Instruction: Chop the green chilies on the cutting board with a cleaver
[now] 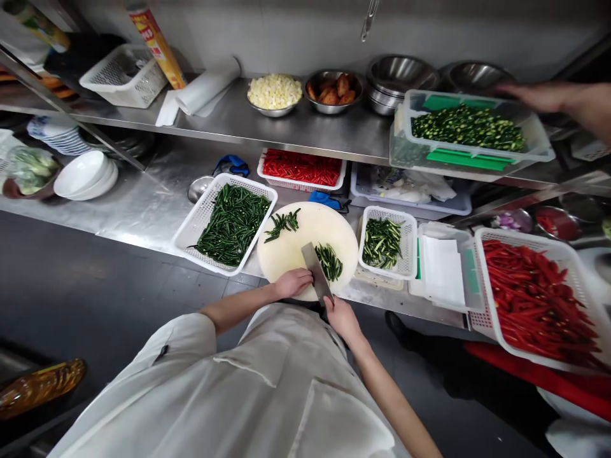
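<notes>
One long steel table (pixel 147 219) runs across in front of the person's fingers (pixel 306 275), and farther ahead of them, above it, spans a steel shelf (pixel 224 124). Well to the right of the fingers stands a large white basket (pixel 483 321) heaped with red peppers (pixel 539 299). Ahead and to their right, a clear box (pixel 401 145) of chopped green pieces (pixel 470 130) sits on the shelf, a co-worker's blurred hand (pixel 539 95) near its far right corner. Under the fingers is the round cutting board (pixel 305 219). Just left of it, a white basket (pixel 199 217) holds long green peppers (pixel 229 222); to the right of the fingers stands a smaller white basket (pixel 408 240) of cut green peppers (pixel 382 245). The right hand (pixel 341 316) has its fingers closed round the near end of the cleaver (pixel 315 270) — its blade slants ahead and leftward over the board. The left hand (pixel 292 283) is at the board's near edge, fingers bent close to the blade's left side; whether they pinch anything I cannot tell. Smallest are two heaps on the board: green strips (pixel 328 262) just right of the blade, ahead of the right fingers — and loose green peppers (pixel 281 224) ahead and left of the left fingers.
</notes>
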`<act>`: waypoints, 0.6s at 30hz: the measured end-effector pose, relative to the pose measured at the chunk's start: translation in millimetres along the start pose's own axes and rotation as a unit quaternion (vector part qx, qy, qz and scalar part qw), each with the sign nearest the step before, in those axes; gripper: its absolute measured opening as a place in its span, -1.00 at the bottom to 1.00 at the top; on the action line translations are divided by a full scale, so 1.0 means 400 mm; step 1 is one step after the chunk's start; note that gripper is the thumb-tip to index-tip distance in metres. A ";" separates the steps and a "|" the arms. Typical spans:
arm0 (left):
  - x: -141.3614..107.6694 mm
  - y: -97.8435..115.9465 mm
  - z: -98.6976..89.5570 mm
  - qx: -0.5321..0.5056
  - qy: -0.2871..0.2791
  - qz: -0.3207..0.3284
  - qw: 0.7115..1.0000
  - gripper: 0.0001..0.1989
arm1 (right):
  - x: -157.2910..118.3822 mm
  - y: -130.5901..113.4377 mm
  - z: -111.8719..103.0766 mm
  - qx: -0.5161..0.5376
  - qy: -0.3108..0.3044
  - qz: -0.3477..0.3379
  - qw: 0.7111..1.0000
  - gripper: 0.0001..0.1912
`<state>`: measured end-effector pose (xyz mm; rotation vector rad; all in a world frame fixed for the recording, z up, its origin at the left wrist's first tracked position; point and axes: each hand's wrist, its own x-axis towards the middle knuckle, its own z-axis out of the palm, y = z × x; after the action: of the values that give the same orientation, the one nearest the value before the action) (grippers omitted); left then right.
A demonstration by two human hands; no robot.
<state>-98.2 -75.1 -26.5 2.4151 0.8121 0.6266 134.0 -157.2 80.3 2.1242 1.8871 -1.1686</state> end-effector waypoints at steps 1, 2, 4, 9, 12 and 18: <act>0.003 -0.002 -0.006 0.000 -0.006 0.006 1.000 -0.70 | 0.022 -0.010 0.001 0.024 0.001 0.000 1.000 -0.57; 0.005 -0.006 -0.016 0.001 -0.017 0.016 1.000 -0.71 | 0.039 -0.018 0.001 0.048 0.003 -0.002 0.999 -0.55; 0.007 -0.025 -0.049 0.012 -0.031 0.024 0.999 -0.74 | 0.054 -0.021 0.001 0.078 0.022 -0.012 0.997 -0.53; -0.020 -0.128 -0.179 0.117 0.151 -0.210 0.959 -0.72 | -0.012 0.034 0.023 0.078 0.030 -0.062 0.995 -0.52; -0.050 -0.175 -0.225 0.145 0.188 -0.295 0.925 -0.63 | -0.057 0.077 0.031 0.046 -0.017 -0.077 0.996 -0.52; -0.051 -0.116 -0.138 0.105 0.067 -0.201 0.972 -0.73 | -0.053 0.078 0.011 0.006 0.003 -0.016 1.000 -0.52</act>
<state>-163.2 -38.9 -17.2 2.3029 1.4419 0.5691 160.0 -184.2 76.2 2.1126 1.9290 -1.1836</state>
